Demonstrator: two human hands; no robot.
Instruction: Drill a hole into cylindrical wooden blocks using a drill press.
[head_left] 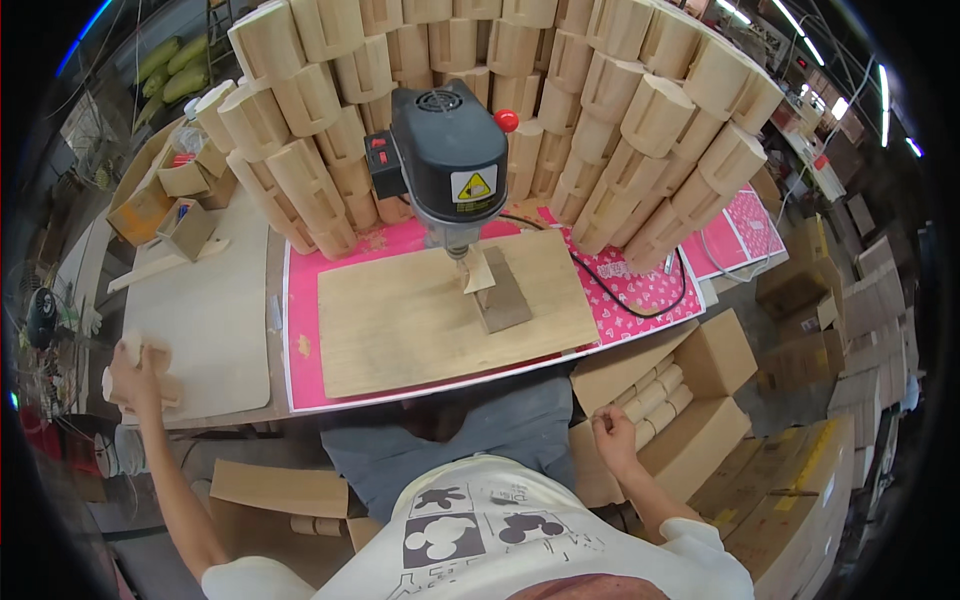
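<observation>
At the left end of the table my left hand (135, 376) is closed round a pale wooden piece (168, 390), a little blurred, much like the stacked slotted cylinders. My right hand (613, 436) is closed, with its fingers curled, at the near edge of an open cardboard box (690, 458). Several wooden cylinders (657, 402) lie in that box, close to the fingers. Whatever the right hand may hold is hidden. In front of me a dark drill press (448, 150) stands over a wide wooden board (400, 330), with a small brown block (505, 295) under its chuck.
Slotted wooden cylinders (300, 185) are stacked high behind the drill press. A black cable (640, 312) runs over the pink sheet (302, 370). Another open box (280, 485) sits low at the left. Small cardboard boxes (185, 228) stand at the far left.
</observation>
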